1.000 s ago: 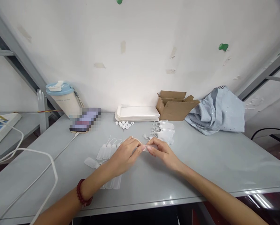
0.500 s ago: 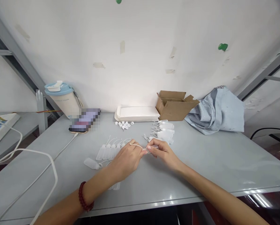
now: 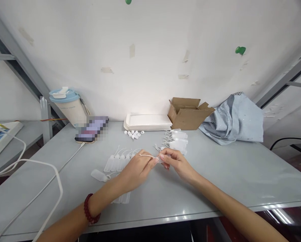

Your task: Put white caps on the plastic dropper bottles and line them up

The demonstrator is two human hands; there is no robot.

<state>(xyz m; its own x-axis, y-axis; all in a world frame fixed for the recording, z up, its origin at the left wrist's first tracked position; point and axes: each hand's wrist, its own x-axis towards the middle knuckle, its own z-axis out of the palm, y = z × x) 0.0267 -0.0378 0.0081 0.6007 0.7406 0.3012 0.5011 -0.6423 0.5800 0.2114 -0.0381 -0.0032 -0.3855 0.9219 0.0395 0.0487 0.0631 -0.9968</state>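
My left hand and my right hand meet above the middle of the table, both closed in a pinch on one small translucent plastic tag. A white cord runs from this tag over the left fingers. Partly behind my left hand, several similar tags lie in a row with their cords pointing away. One single tag rests left of my left wrist, and more tags show below that forearm. Beyond my right hand is a pile of corded tags.
At the back are small white caps, a stack of white envelopes, an open cardboard box and crumpled grey-blue cloth. A phone with a charging cable and a lidded cup stand left.
My left thumb has straightened and lies along the tag's end. Between my fingertips, more of the tag shows. The surrounding things stay in place.
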